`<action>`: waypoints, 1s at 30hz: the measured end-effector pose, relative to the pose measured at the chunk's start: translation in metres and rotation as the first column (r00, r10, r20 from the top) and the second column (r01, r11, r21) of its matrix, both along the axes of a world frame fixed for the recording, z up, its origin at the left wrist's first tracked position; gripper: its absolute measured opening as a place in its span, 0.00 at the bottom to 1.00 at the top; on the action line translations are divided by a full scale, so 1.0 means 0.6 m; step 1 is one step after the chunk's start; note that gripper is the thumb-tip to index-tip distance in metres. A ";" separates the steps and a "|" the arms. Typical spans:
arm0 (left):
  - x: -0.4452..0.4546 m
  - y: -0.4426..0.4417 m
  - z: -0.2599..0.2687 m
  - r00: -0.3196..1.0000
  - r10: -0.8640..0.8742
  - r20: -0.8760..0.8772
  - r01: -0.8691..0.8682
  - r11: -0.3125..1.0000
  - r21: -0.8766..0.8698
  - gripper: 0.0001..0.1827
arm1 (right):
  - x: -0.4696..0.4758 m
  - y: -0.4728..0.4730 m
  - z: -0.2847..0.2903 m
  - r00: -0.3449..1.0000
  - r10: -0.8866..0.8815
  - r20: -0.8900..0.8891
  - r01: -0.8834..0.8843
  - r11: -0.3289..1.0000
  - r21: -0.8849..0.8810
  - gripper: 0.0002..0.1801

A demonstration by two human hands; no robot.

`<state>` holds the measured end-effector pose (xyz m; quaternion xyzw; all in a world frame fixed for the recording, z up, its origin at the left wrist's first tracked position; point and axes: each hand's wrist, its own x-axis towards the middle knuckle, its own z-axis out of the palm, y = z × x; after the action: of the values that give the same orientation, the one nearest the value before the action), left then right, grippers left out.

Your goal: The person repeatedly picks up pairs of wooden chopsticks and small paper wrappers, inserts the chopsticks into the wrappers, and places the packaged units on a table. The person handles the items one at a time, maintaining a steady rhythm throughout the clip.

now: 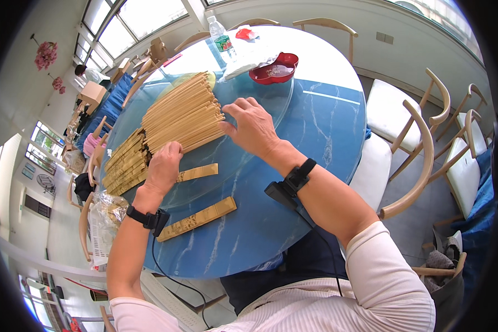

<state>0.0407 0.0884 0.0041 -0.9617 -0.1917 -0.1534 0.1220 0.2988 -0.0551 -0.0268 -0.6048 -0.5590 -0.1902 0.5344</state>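
Note:
A wide row of thin wooden sticks [182, 112] lies on a round glass turntable [274, 124] above a blue marbled table. My right hand [251, 124] is at the right ends of the sticks, thumb and forefinger parted close to them. My left hand [164, 166], fingers curled, rests at the near left edge of the sticks; whether it pinches one cannot be told. Left of it lie stacked mottled bamboo strips [126, 164]. One short bamboo strip [199, 172] shows partly behind my left hand, and another bamboo piece [199, 219] lies nearer me on the table.
Beyond the sticks stand a plastic water bottle [223, 41], a white plastic packet [251, 65] and a red lobed dish [276, 69]. Wooden chairs [415, 166] surround the table. A clear plastic bag [110, 207] is at the left. A person [92, 74] is in the far background. Cables hang from both wristbands.

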 end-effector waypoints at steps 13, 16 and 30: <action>-0.056 -0.045 0.065 0.884 -0.049 0.466 0.070 0.997 -0.028 0.08 | -0.009 -0.005 -0.013 0.925 0.377 0.038 -0.340 0.870 -0.357 0.09; -0.080 -0.064 0.041 0.737 0.270 0.619 0.127 0.845 -0.520 0.10 | -0.025 0.000 -0.019 0.926 0.375 0.041 -0.343 0.883 -0.320 0.11; -0.054 -0.136 0.012 0.716 0.335 0.612 0.168 0.769 -0.616 0.19 | -0.072 -0.020 -0.008 0.928 0.358 0.100 -0.352 0.933 -0.073 0.09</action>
<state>0.0082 0.0070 0.0114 -0.8046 -0.3091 -0.4212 -0.2821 0.2556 -0.0670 -0.0316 -0.4962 -0.6930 -0.1090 0.5116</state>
